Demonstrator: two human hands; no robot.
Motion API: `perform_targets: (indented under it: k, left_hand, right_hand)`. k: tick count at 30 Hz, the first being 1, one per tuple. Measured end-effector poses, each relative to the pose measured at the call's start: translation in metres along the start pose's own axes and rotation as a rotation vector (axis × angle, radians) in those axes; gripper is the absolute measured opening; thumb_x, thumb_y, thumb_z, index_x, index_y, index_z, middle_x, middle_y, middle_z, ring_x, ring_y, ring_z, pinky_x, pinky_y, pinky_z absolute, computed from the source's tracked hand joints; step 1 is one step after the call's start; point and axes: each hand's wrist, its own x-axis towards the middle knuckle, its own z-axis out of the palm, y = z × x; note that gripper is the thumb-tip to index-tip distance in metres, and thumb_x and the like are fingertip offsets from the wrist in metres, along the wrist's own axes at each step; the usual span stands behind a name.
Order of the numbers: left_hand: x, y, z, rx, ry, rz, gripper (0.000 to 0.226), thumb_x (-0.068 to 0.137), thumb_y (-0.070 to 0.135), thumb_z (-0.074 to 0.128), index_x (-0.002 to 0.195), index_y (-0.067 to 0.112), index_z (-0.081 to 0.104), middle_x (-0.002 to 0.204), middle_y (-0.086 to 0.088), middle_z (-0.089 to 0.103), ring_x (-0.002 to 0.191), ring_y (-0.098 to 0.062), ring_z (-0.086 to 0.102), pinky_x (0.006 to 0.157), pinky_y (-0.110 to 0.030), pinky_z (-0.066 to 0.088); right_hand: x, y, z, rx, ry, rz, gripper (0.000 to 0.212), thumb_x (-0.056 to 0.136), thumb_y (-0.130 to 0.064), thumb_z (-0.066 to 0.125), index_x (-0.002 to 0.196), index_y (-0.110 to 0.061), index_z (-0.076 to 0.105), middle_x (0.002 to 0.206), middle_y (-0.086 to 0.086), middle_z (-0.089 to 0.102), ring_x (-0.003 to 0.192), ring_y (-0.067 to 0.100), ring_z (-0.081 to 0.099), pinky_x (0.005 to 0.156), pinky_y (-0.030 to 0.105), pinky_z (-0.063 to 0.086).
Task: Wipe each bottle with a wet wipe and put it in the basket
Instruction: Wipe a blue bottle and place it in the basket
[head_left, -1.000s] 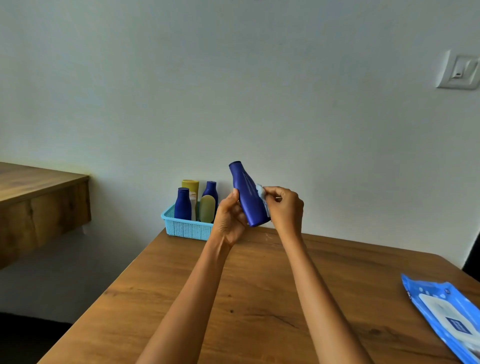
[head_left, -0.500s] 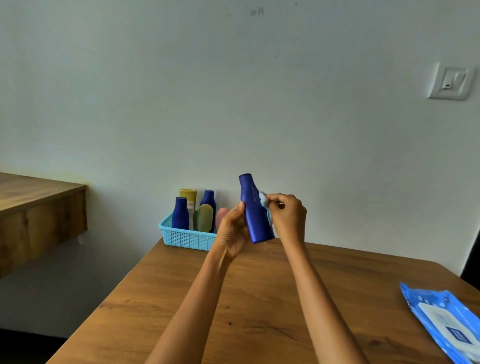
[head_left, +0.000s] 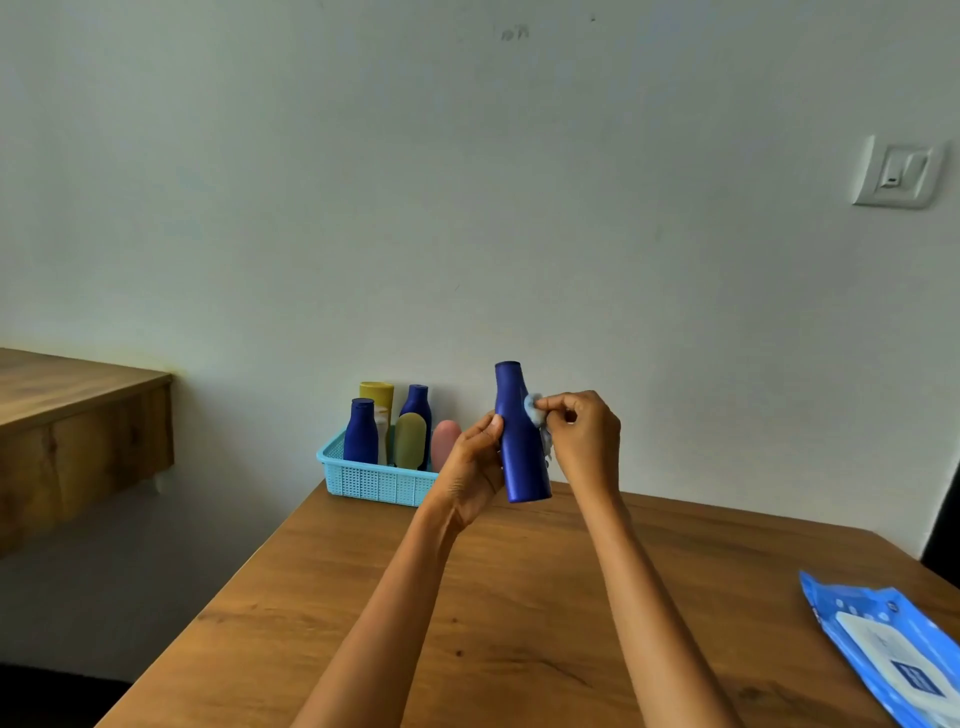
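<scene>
Your right hand (head_left: 584, 439) is pinching a small crumpled white wet wipe (head_left: 535, 417) between thumb and fingertips, and pressing it against the upper right flank of the tall dark blue plastic bottle (head_left: 521, 447), just below its narrowing shoulder; your left hand (head_left: 470, 475) is gripping that bottle from the opposite side, thumb lying along its left edge, the other fingers curling behind it where you cannot see them; the bottle is standing nearly upright in the air, long axis vertical with the cap end up and leaning slightly left, its base hanging just above the far edge of the brown wooden table (head_left: 519, 613).

The pale turquoise perforated plastic basket (head_left: 376, 480) is sitting to the left of the bottle and a little beyond it, on the table's far left corner; your left hand is the nearer one to it, so it looks like the natural carrier; four bottles and a pink one are already standing in the basket, leaving what seems the only free room at its right end.

Hard to judge: the basket's right end is hidden behind your left hand; most of the wipe is hidden between hand and bottle; right of the bottle and nearer you, the blue wet-wipe packet (head_left: 883, 654) is being cut off by the frame edge.
</scene>
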Motion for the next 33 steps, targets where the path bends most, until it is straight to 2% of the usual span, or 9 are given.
perform_targets:
  k: [2, 5, 9, 13, 16, 20, 24, 27, 33]
  left_hand:
    - [-0.001, 0.000, 0.007, 0.028, -0.037, -0.028, 0.025, 0.085, 0.025, 0.059, 0.106, 0.011, 0.059, 0.089, -0.004, 0.069, 0.082, -0.018, 0.066, 0.072, -0.032, 0.055]
    - [0.001, 0.002, 0.006, 0.032, -0.024, 0.010, 0.024, 0.090, 0.022, 0.052, 0.110, 0.011, 0.059, 0.091, -0.005, 0.067, 0.085, -0.018, 0.061, 0.077, -0.031, 0.053]
    - [0.003, 0.003, -0.001, 0.019, 0.013, 0.057, 0.031, 0.086, 0.020, 0.059, 0.115, 0.008, 0.056, 0.090, -0.006, 0.066, 0.084, -0.018, 0.061, 0.076, -0.031, 0.053]
    - [0.003, -0.002, -0.001, -0.006, 0.002, 0.007, 0.033, 0.084, 0.026, 0.057, 0.113, 0.010, 0.056, 0.099, -0.010, 0.064, 0.089, -0.020, 0.062, 0.087, -0.039, 0.050]
    - [0.003, -0.004, 0.001, 0.002, -0.037, -0.056, 0.032, 0.085, 0.027, 0.057, 0.112, 0.011, 0.057, 0.099, -0.009, 0.065, 0.090, -0.022, 0.063, 0.088, -0.039, 0.050]
    - [0.002, -0.002, 0.008, 0.017, 0.010, -0.028, 0.021, 0.087, 0.025, 0.053, 0.103, 0.012, 0.060, 0.087, -0.005, 0.063, 0.081, -0.018, 0.058, 0.077, -0.032, 0.050]
    - [0.005, -0.001, 0.002, -0.003, 0.168, 0.019, 0.023, 0.096, 0.022, 0.047, 0.111, 0.007, 0.056, 0.085, -0.006, 0.060, 0.075, -0.016, 0.056, 0.068, -0.028, 0.051]
    - [0.004, -0.005, -0.006, -0.008, 0.189, -0.014, 0.020, 0.096, 0.023, 0.048, 0.100, 0.007, 0.059, 0.087, -0.009, 0.063, 0.083, -0.021, 0.061, 0.080, -0.037, 0.051]
    - [0.000, -0.011, 0.002, -0.072, -0.117, -0.228, 0.044, 0.074, 0.027, 0.070, 0.111, 0.006, 0.057, 0.100, -0.014, 0.069, 0.090, -0.026, 0.068, 0.080, -0.038, 0.056]
  right_hand:
    - [0.001, -0.002, 0.003, 0.038, 0.047, -0.042, 0.016, 0.089, -0.005, 0.056, 0.096, -0.010, 0.070, 0.100, 0.003, 0.062, 0.086, 0.010, 0.059, 0.072, 0.016, 0.049]
    - [0.001, -0.009, 0.007, 0.063, -0.059, -0.125, 0.023, 0.090, -0.008, 0.056, 0.111, -0.009, 0.065, 0.108, -0.001, 0.053, 0.093, 0.005, 0.053, 0.078, 0.006, 0.042]
    - [0.000, -0.011, 0.003, 0.023, -0.247, -0.152, 0.012, 0.085, -0.017, 0.064, 0.090, -0.008, 0.071, 0.093, -0.002, 0.059, 0.079, 0.006, 0.057, 0.068, 0.010, 0.046]
    - [0.002, -0.002, -0.001, -0.077, -0.131, -0.038, 0.020, 0.085, -0.019, 0.064, 0.073, -0.002, 0.067, 0.079, 0.000, 0.061, 0.068, 0.011, 0.058, 0.057, 0.017, 0.046]
    - [0.004, 0.002, 0.002, -0.007, -0.109, -0.006, 0.020, 0.091, -0.021, 0.057, 0.096, -0.006, 0.069, 0.100, 0.004, 0.060, 0.085, 0.016, 0.061, 0.070, 0.026, 0.052]
    - [0.003, -0.004, 0.005, 0.013, -0.219, -0.031, 0.031, 0.095, -0.019, 0.051, 0.123, -0.009, 0.057, 0.117, 0.005, 0.051, 0.095, 0.005, 0.050, 0.078, 0.007, 0.034]
    - [-0.003, -0.008, -0.001, -0.007, -0.349, -0.056, 0.023, 0.086, -0.029, 0.065, 0.100, -0.012, 0.071, 0.098, 0.002, 0.064, 0.084, 0.010, 0.060, 0.070, 0.014, 0.046]
    - [-0.003, -0.005, -0.009, -0.017, -0.508, 0.089, 0.016, 0.081, -0.026, 0.070, 0.089, -0.012, 0.073, 0.085, -0.001, 0.068, 0.070, 0.001, 0.059, 0.055, 0.003, 0.041]
    - [0.002, 0.006, -0.009, -0.066, -0.027, 0.051, 0.018, 0.087, -0.023, 0.065, 0.093, -0.008, 0.072, 0.093, 0.005, 0.071, 0.079, 0.013, 0.062, 0.059, 0.003, 0.039]
